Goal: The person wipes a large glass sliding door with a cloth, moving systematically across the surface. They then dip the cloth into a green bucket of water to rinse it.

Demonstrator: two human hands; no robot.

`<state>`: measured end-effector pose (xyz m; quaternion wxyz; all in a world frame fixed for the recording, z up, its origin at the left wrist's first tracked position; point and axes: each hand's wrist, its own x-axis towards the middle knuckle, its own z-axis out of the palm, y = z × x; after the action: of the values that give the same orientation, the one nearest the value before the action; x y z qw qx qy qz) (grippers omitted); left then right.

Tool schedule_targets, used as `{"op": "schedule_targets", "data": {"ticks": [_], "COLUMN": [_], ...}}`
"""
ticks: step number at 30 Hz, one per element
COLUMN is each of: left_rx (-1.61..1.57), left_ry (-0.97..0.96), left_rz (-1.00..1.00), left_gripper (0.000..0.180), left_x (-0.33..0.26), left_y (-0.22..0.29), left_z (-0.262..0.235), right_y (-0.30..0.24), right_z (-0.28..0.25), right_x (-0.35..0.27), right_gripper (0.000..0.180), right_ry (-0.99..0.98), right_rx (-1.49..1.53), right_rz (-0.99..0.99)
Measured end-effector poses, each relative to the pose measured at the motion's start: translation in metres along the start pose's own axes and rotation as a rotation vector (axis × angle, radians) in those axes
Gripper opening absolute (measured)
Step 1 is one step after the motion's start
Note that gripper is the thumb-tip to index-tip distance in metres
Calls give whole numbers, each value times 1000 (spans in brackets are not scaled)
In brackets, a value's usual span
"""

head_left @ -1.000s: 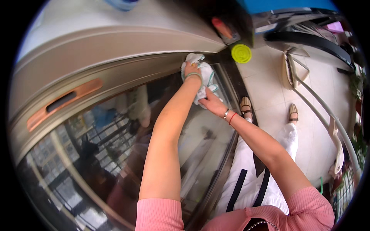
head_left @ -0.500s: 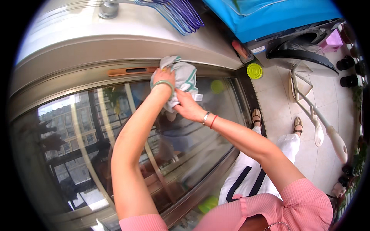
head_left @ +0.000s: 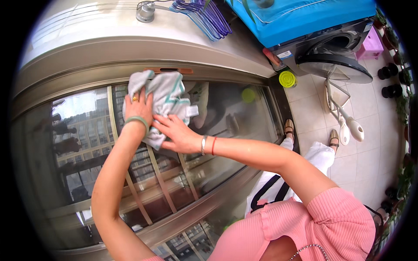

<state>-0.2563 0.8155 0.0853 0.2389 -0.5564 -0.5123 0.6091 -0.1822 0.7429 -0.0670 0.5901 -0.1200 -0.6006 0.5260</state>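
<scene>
A white cloth with teal stripes [head_left: 167, 98] is pressed flat against the glass of a sliding door [head_left: 226, 122]. My left hand [head_left: 138, 108], wearing a ring and a green bangle, lies on the cloth's left part with fingers spread. Beside it, my right hand [head_left: 176, 132] presses on the cloth's lower edge, its fingers pointing left. A silver bracelet and a red thread circle the right wrist. The glass reflects buildings and railings.
The door's metal frame [head_left: 130, 52] curves above the glass. Purple hangers [head_left: 209, 17] hang at the top, by a blue-covered washing machine [head_left: 322, 30]. A yellow lid [head_left: 287, 79] and a white long-handled tool [head_left: 348, 124] lie on the tiled floor at right, near my sandalled feet.
Both hands and the cloth have slid left and downward along the glass from near the door's upper right corner. The view has swung, bringing more glass and the washing machine into sight.
</scene>
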Motion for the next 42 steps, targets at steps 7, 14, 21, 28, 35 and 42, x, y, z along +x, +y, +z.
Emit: {"op": "schedule_targets", "data": {"ticks": [7, 14, 21, 28, 35, 42], "left_rx": [-67, -296, -558, -598, -418, -277], "left_ry": [-205, -123, 44, 177, 257, 300], "left_rz": [215, 129, -137, -256, -251, -254], "left_gripper": [67, 48, 40, 39, 40, 43], "left_x": [-98, -180, -266, -230, -97, 20], "left_y": [84, 151, 172, 121, 78, 23], "left_z": [13, 30, 23, 33, 29, 15], "right_y": [-42, -61, -72, -54, 13, 56], "right_z": [5, 3, 12, 25, -1, -12], "right_x": [-120, -177, -197, -121, -32, 48], "right_gripper": [71, 49, 43, 38, 34, 54], "right_ry": [-173, -307, -430, -366, -153, 107], "right_rx": [113, 205, 213, 55, -120, -129], "right_rz": [19, 28, -136, -300, -228, -101]}}
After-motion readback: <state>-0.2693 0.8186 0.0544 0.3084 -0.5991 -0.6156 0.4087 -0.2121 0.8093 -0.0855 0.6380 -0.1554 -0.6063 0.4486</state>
